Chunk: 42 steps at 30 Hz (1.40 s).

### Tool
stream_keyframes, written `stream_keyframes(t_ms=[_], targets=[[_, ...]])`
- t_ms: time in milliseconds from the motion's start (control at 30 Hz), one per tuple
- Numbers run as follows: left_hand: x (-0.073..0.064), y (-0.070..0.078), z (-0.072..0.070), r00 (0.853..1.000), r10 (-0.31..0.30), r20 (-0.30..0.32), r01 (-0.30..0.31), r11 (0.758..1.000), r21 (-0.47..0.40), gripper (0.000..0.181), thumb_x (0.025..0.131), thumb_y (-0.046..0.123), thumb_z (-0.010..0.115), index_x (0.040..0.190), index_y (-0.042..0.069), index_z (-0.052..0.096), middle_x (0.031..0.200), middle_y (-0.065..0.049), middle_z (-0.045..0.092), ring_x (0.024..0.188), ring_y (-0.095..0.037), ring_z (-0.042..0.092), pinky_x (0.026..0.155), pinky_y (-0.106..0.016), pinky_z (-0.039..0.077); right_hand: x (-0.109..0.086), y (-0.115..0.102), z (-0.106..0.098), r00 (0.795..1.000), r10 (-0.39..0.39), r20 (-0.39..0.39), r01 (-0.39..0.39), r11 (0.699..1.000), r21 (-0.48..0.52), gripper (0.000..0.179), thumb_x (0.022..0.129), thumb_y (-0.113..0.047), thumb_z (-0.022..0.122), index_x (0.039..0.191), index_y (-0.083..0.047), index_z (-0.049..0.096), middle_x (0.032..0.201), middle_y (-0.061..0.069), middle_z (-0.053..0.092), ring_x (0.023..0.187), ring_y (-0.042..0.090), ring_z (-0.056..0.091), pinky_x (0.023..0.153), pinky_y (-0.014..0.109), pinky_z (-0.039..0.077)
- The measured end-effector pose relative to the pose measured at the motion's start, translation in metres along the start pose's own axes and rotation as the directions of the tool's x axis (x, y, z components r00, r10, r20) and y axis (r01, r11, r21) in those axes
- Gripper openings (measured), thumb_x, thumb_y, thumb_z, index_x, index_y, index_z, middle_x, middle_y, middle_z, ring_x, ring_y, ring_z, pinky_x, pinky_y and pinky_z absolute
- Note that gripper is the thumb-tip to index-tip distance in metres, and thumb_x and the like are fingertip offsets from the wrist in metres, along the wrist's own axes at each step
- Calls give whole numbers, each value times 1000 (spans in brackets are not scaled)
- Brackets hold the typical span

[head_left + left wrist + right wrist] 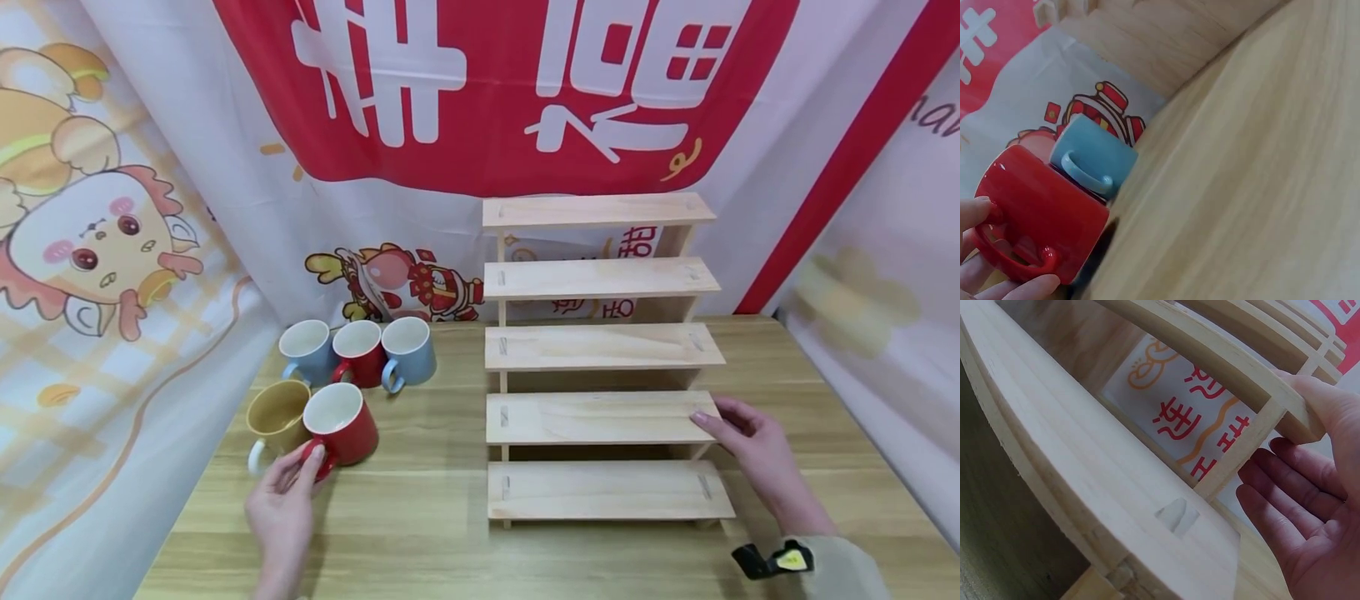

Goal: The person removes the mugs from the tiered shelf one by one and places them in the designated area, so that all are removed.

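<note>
My left hand pinches the handle of a red mug with a white inside. In the left wrist view the red mug looks close, its handle between thumb and fingers. Just left of it stands a yellow mug with a white handle, partly overlapped by the red one. My right hand grips the right end of the second-lowest board of a pale wooden stepped rack. In the right wrist view the thumb lies over the board end and the fingers sit below it.
Behind the held mug stand a blue mug, another red mug and a second blue mug in a row. The rack has several steps rising to the back. A printed cloth hangs behind the wooden table.
</note>
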<state>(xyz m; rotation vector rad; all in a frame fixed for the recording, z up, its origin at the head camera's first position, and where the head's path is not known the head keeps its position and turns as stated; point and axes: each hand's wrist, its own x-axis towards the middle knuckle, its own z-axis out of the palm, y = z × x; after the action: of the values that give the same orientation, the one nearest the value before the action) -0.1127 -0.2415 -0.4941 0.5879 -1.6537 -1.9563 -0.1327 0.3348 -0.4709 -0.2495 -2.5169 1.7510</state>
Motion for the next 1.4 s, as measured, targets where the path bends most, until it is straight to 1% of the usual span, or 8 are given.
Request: stream_keyframes(t_ms=[300, 433, 600, 767, 900, 1033, 1167, 1400], targets=[[4, -7, -2, 1000, 7, -2, -6, 991, 131, 37, 86, 12, 84, 114, -8, 71, 96, 0, 76, 89, -7, 73, 76, -29, 60, 2, 0, 0, 1000, -3, 1, 3, 1000, 10, 54, 99, -34, 70, 136, 2, 55, 114, -10, 59, 101, 3, 56, 81, 13, 52], [-1, -2, -1, 988, 153, 21, -150, 919, 364, 36, 86, 21, 86, 114, 2, 74, 104, -2, 75, 96, 2, 67, 85, -14, 54, 3, 1, 0, 1000, 1, 2, -1, 1000, 16, 53, 99, -35, 70, 136, 0, 56, 114, -10, 59, 101, 3, 56, 81, 13, 52], [-14, 18, 16, 925, 350, 148, -378, 820, 430, 49, 80, 19, 91, 125, 14, 74, 122, -2, 71, 114, -9, 61, 96, -13, 46, 4, 0, 0, 1000, 9, 1, -9, 1000, 9, 54, 99, -36, 70, 136, 0, 55, 115, -9, 58, 102, 3, 55, 81, 13, 52], [-17, 34, 46, 764, 365, 532, -621, 641, 451, 89, 70, 40, 96, 147, 24, 56, 154, 7, 47, 140, -21, 44, 113, -38, 40, 4, -1, 2, 1000, 13, 0, -13, 1000, 6, 56, 99, -37, 70, 138, 1, 54, 116, -9, 58, 102, 3, 55, 81, 13, 52], [-10, 36, 70, 553, 268, 789, -814, 376, 443, 122, 64, 72, 85, 162, 25, 29, 168, 3, 20, 153, -24, 16, 122, -55, 19, 5, 0, 4, 1000, 16, 2, -16, 1000, 25, 55, 99, -36, 70, 138, 0, 55, 116, -10, 59, 103, 3, 56, 82, 13, 52], [-3, 26, 91, 420, 178, 890, -906, 145, 398, 126, 71, 89, 63, 164, 16, 18, 169, -8, 15, 154, -27, 8, 123, -52, 13, 5, 1, 5, 1000, 14, 5, -14, 1000, 16, 57, 99, -37, 70, 139, 1, 54, 117, -10, 59, 103, 2, 56, 82, 13, 52], [5, 16, 107, 368, 141, 919, -930, 36, 367, 123, 77, 92, 50, 164, 12, 17, 168, -13, 15, 153, -35, 12, 123, -55, 13, 5, 1, 4, 1000, 10, -1, -10, 1000, -19, 59, 99, -38, 69, 140, 2, 52, 118, -8, 58, 103, 4, 55, 82, 13, 51], [8, 6, 124, 354, 110, 929, -931, -53, 362, 121, 76, 97, 38, 164, 18, 17, 169, -11, 9, 153, -35, 13, 122, -59, 11, 7, 5, -11, 988, -154, 10, 150, 972, 179, 50, 109, -29, 53, 146, 3, 48, 125, -10, 65, 108, 0, 61, 88, 14, 52]])
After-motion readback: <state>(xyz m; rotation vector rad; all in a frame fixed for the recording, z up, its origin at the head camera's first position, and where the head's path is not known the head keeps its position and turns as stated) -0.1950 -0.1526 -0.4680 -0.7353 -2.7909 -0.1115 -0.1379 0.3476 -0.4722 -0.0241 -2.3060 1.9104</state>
